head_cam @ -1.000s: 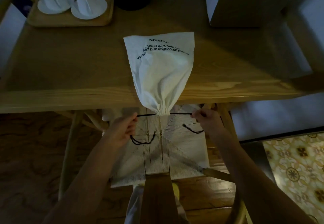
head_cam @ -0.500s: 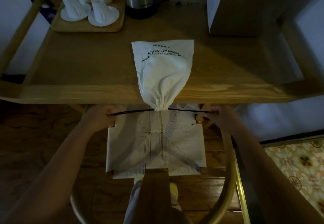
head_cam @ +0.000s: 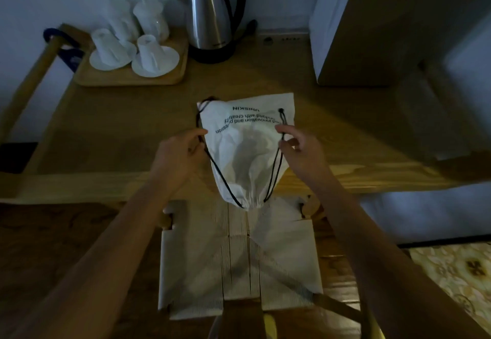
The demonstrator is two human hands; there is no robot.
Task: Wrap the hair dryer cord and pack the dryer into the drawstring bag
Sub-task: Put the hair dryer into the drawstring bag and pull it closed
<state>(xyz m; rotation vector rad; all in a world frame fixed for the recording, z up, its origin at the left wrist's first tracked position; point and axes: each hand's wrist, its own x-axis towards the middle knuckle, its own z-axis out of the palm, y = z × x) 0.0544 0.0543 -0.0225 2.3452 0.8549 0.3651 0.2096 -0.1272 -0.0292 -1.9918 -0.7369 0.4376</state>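
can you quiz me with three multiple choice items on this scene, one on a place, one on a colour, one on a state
1. Where does the kettle stand?
A. right of the cup tray
B. on the chair
C. on the floor

2. What colour are the bag's drawstrings?
A. white
B. black
C. red

3. How is the bag's mouth?
A. wide open
B. cinched shut
C. torn off

Answers: 1 A, it stands at the table's back beside the tray. 2 B, dark cords run to both hands. 3 B, the white bag is gathered tight at the near end.
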